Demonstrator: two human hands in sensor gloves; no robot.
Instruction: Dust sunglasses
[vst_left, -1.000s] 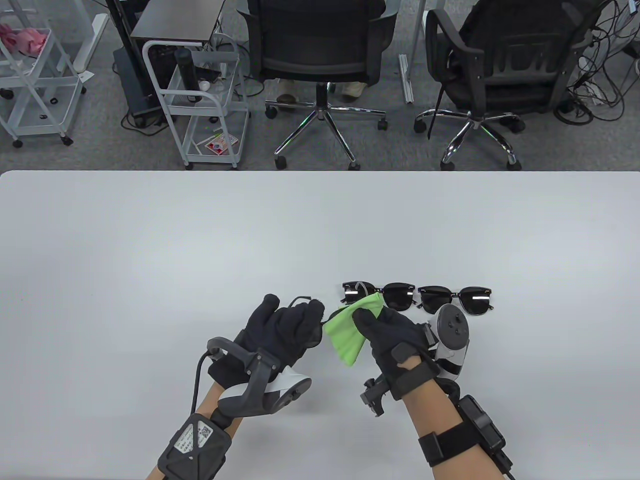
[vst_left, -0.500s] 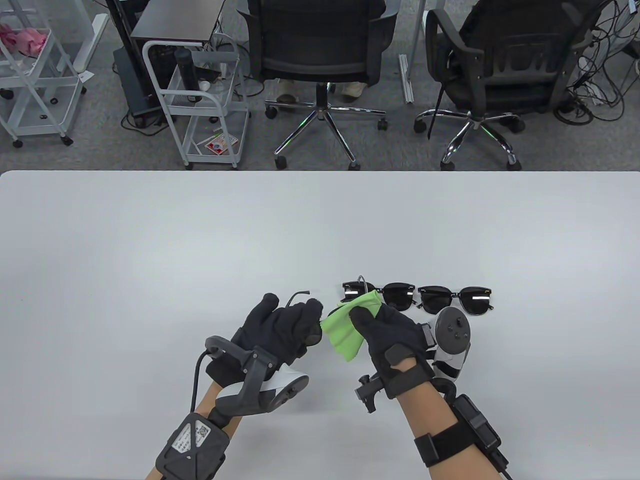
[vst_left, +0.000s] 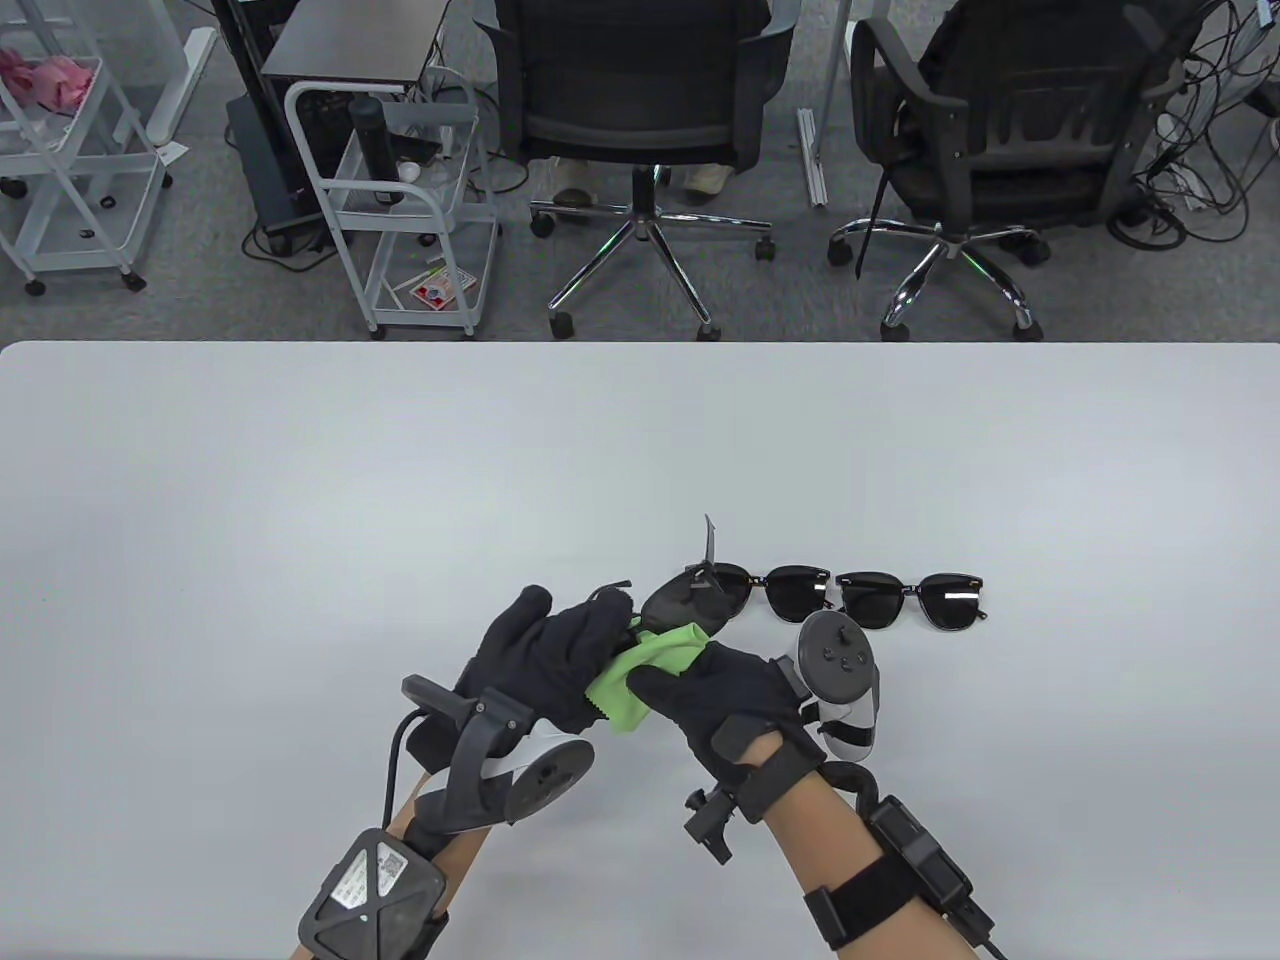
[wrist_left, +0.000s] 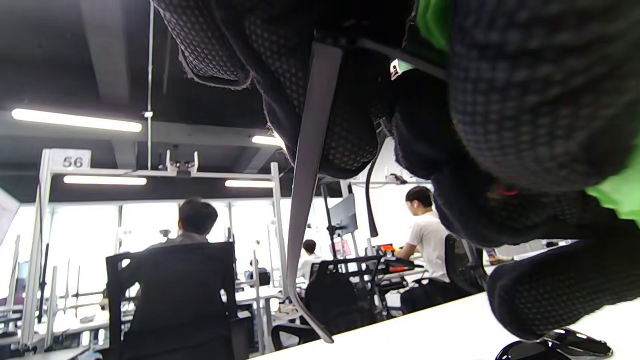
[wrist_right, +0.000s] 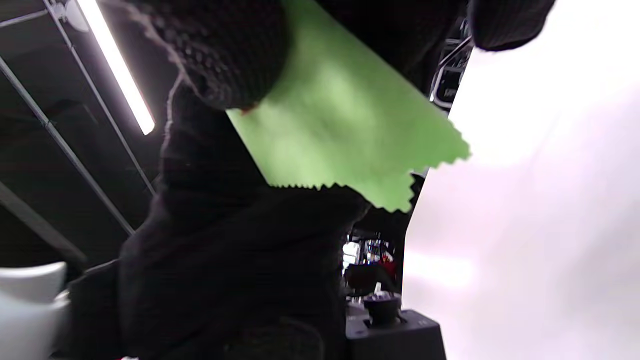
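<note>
My left hand grips a pair of black sunglasses just above the table. One dark lens faces up and a temple sticks up behind it. In the left wrist view another temple hangs down below the gloved fingers. My right hand pinches a green cloth against the held pair, between the two hands. In the right wrist view the green cloth fills the upper middle, with its zigzag edge hanging free. The second lens is hidden by the cloth and gloves.
Two more black sunglasses lie in a row on the white table, one just right of the held pair and one further right. Office chairs and a wire cart stand beyond the far edge.
Both hands have shifted left and toward the near edge. The held sunglasses turned, so a lens and an upright temple now show. The cloth has slid left and sits bunched between the hands.
</note>
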